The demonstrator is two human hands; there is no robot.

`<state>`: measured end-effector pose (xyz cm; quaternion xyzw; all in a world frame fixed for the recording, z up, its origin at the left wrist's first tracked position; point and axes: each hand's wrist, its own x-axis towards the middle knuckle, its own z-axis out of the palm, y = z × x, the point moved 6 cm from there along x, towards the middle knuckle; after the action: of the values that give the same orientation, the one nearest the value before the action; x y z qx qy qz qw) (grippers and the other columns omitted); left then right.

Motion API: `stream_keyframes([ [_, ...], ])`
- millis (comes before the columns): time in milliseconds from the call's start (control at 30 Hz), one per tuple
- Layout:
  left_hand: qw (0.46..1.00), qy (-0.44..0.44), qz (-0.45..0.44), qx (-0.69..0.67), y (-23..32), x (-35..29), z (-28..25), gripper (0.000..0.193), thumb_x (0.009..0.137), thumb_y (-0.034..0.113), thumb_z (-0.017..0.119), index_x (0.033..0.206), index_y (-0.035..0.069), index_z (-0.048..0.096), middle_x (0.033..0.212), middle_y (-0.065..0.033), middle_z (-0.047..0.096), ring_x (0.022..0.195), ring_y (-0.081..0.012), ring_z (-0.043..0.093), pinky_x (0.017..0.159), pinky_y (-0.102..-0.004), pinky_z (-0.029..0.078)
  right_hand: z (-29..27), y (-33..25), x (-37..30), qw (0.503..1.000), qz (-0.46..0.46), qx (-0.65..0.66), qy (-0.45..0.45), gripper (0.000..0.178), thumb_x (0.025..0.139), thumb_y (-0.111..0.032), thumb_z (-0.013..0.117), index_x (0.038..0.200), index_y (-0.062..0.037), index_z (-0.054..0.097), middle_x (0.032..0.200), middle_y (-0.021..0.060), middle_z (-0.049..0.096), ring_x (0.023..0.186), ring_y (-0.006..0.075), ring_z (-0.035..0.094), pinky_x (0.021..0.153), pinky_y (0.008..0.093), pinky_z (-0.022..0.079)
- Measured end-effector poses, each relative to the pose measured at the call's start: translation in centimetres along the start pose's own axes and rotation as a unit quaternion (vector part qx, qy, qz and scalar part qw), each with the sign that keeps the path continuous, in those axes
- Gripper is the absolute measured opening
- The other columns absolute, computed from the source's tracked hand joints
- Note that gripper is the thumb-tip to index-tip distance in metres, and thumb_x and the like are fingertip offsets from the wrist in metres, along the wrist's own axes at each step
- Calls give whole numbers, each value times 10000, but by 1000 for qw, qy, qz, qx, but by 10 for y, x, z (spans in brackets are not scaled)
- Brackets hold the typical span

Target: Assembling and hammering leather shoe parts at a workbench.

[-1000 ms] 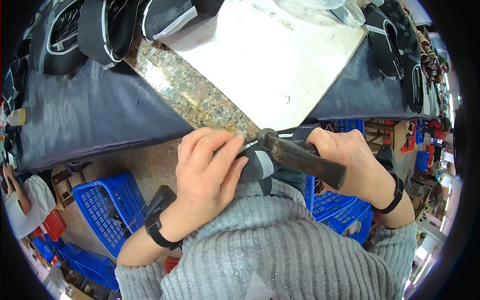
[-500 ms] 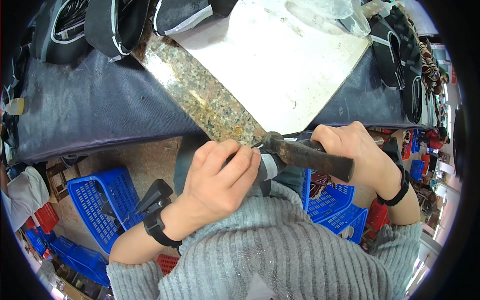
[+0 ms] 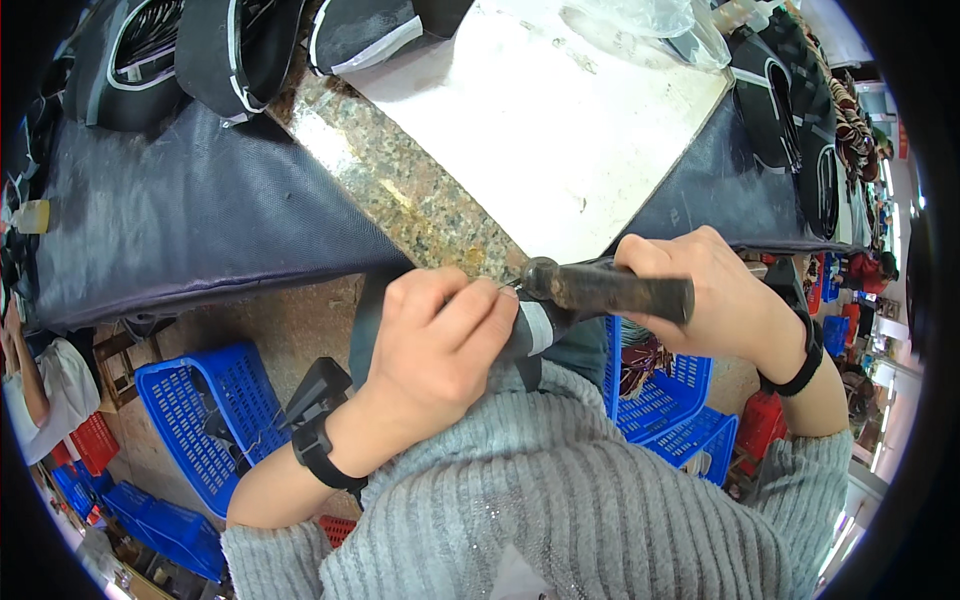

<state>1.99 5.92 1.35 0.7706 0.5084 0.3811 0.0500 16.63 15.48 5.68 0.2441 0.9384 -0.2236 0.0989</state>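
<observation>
My right hand is closed round a hammer, whose dark, worn metal head lies across in front of the fingers. Its rounded end sits close to the corner of a speckled stone slab, beside my left fingertips; whether it touches anything there I cannot tell. With bent fingers pressed together, my left hand grips a black material piece with a pale strip at the table edge. Much of that piece is covered by my fingers and the hammer. Black straps circle both wrists.
A white board lies on the slab. Folded black pieces with pale edging stand at the back left, more at the right. Clear plastic rests on the board. Blue baskets stand below; a person's arm shows far left.
The hammer head and my right hand have shifted slightly left and up, and the head is blurred. My left hand keeps its grip. At the far left, another person's arm has come into view.
</observation>
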Motion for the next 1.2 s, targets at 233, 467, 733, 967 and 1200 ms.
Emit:
stream_keyframes([
  [233, 1000, 6, 2, 24, 5, -5, 2, 334, 591, 7, 642, 924, 15, 668, 912, -57, 609, 834, -233, 556, 738, -366, 423, -5, -10, 3, 1000, 10, -24, 0, 244, 781, -172, 671, 828, -31, 478, 673, 113, 565, 614, 322, 617, 499, 390, 465],
  [467, 999, 47, -10, -6, -3, -13, 0, 311, 611, 25, 712, 919, 21, 668, 917, -65, 617, 827, -241, 560, 738, -366, 429, 2, -7, 4, 1000, -7, -11, -4, 282, 755, -153, 686, 854, -22, 456, 659, 117, 567, 614, 312, 625, 496, 389, 466],
  [733, 999, 26, 11, 24, 0, -18, -5, 331, 612, 43, 747, 935, 41, 672, 935, -58, 615, 825, -233, 563, 721, -356, 430, 1, -1, 8, 998, -52, -27, -13, 308, 726, -152, 703, 854, -30, 450, 664, 109, 563, 606, 303, 621, 511, 384, 460],
  [967, 999, 6, 14, 29, 0, -14, -5, 327, 631, 42, 740, 949, 21, 667, 923, -63, 611, 827, -226, 566, 722, -361, 435, -2, -1, 12, 997, -72, -26, -21, 297, 758, -176, 698, 857, -39, 454, 661, 114, 558, 604, 308, 610, 522, 389, 457],
  [1200, 998, -11, 38, 54, 3, -14, -6, 294, 669, 74, 645, 943, -31, 654, 936, -95, 599, 870, -237, 560, 767, -362, 457, -5, -9, 13, 999, -39, -2, -18, 296, 775, -203, 683, 849, -31, 454, 651, 116, 571, 605, 322, 610, 502, 393, 454],
])
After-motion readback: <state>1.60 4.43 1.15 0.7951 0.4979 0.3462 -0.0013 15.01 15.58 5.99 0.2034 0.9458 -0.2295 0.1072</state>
